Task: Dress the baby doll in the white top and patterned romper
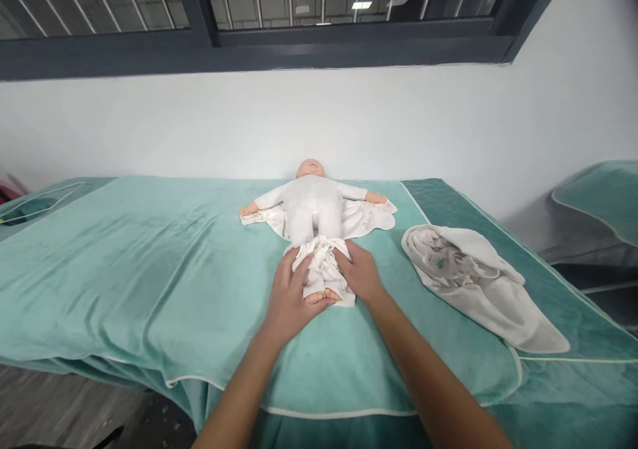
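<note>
A baby doll (313,200) in a white bodysuit lies on its back with its arms spread and its feet towards me. White patterned baby pants (323,260) are bunched around its lower legs, and the doll's toes show at the near end. At the left side of the pants, my left hand (294,296) is closed on the cloth, thumb on top. My right hand (361,273) grips the other side of the pants, its fingers partly hidden by the fabric. Under the doll's arms and back lies a spread white garment (366,218).
A green blanket (124,256) covers the bed. To the right lies a bundled white cloth or wrap (478,269) with patterned fabric inside. A white wall (199,123) and a dark barred window frame (349,50) stand behind; another green-covered surface (603,196) is at far right.
</note>
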Demonstrator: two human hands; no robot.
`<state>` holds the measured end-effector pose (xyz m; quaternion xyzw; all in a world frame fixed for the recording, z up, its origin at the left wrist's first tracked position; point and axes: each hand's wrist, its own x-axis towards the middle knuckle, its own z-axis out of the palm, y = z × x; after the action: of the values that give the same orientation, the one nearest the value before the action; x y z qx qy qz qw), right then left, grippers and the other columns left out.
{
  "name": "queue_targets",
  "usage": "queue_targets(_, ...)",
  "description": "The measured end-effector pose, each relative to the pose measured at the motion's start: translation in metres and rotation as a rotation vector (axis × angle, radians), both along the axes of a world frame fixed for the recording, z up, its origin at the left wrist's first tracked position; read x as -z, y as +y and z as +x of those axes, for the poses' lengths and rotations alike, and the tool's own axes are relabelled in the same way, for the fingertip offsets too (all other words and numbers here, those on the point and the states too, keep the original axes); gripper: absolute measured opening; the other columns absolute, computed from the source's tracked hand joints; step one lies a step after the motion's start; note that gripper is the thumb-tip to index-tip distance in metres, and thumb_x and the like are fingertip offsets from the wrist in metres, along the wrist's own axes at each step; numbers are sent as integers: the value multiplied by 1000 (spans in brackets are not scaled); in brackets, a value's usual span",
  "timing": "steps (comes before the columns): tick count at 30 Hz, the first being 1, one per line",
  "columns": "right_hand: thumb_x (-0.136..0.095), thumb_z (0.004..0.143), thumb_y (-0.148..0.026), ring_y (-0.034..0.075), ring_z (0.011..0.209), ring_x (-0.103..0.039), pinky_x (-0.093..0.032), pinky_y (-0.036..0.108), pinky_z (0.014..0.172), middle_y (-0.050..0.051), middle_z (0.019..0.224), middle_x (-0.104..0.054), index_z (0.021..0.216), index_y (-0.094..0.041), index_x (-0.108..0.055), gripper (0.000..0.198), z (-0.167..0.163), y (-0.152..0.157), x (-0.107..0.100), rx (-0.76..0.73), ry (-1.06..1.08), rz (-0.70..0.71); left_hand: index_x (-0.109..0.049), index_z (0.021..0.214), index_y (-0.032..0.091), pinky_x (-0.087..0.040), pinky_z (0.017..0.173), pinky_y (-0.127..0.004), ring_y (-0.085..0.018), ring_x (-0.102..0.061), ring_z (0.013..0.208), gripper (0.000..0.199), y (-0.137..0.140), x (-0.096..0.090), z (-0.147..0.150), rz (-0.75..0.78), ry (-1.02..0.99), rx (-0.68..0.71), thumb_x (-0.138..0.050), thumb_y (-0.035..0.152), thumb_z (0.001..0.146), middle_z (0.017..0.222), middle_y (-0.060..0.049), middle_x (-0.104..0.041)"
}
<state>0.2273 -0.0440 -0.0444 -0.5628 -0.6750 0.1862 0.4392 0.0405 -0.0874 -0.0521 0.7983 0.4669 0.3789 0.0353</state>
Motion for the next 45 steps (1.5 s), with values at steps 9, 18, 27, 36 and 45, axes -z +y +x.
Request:
queue_targets(9,-53,89,-46,14,65,-49,-38,25,61,-3,68,-56,71,-21,-50,31,-5,-34,-2,-106,255,-117,-31,147,29,-43,108,-49,-30,-44,131,93,15,3,-3,-56,-90,-64,-82,38,70,142,-13,-39)
queue_targets(18,-78,71,-42,25,104,-61,-47,37,89,6,115,-67,119,-22,-57,56,6,-50,-14,-298,232,-227,-37,141,25,-46,101,-47,-28,-50,117,83,9,-4,-5,-157,-142,-34,-75,21,68,124,-9,-52)
queue_targets(27,-69,78,-47,21,79,-61,-43,31,71,1,85,-68,85,-21,-60,28,11,-67,-14,-162,19,-164,-51,132,22,-45,101,-44,-29,-56,119,72,-8,-20,-22,-339,-156,66,-81,36,68,129,-10,-60)
queue_targets(36,-65,75,-36,14,64,-50,-35,24,57,-5,64,-55,68,-21,-51,22,16,-88,-55,-165,72,-376,-58,122,25,-51,88,-35,-25,-65,105,50,-39,-62,-31,-602,-253,127,-69,24,73,117,-3,-69)
queue_targets(45,-68,80,-51,19,80,-62,-47,30,73,3,90,-70,94,-17,-69,36,25,-110,-105,-618,379,-618,-61,88,18,-46,70,-24,-15,-59,78,24,-52,-118,-47,-1040,-619,432,-73,26,68,85,1,-63)
